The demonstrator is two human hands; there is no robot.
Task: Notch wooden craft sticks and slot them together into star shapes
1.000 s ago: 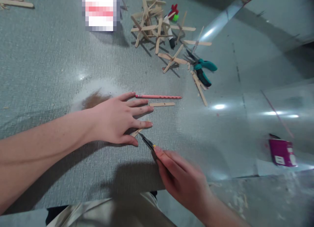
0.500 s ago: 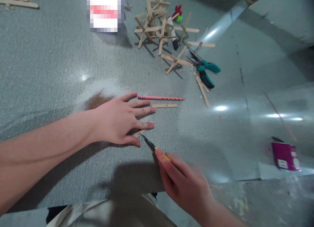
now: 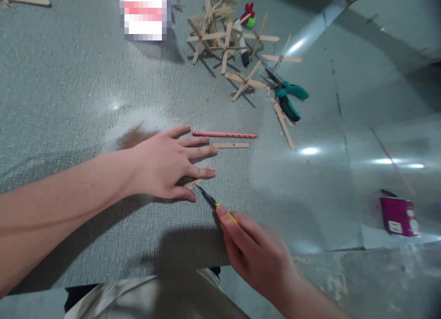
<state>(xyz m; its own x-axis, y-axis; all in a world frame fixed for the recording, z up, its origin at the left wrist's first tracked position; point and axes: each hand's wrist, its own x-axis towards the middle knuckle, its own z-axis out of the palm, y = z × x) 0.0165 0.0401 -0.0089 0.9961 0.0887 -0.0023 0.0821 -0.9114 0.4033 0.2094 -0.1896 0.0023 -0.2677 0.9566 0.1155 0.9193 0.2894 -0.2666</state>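
1. The right hand (image 3: 257,252) is closed around a craft knife (image 3: 211,201), thumb along its yellow handle, the blade slanting toward the left hand. A low pencil-like grip such as this should give good control; light, repeated strokes look safer than one hard push.
2. The blade tip is at the marked craft stick (image 3: 192,185), which lies on the table at a slant, seen in the gap between thumb and index finger. Whether the edge has bitten into the wood is too small to tell. Following the dark lines there would make for a neat cut.
3. The left hand (image 3: 168,165) is spread flat, palm down, grasping nothing; thumb and index finger lie at the stick and seem to pin it. Both are very near the blade, so drawing the thumb back and steering strokes away from the fingers would lower the risk.
4. Just beyond the middle fingertips lies a second craft stick (image 3: 237,145), with a pink pencil (image 3: 225,135) alongside, handy for re-marking a faint line.
5. Farther out, the teal-handled pliers (image 3: 282,93) and crossed craft sticks (image 3: 245,81) sit well apart from the knife, leaving elbow room on the grey table (image 3: 62,103).
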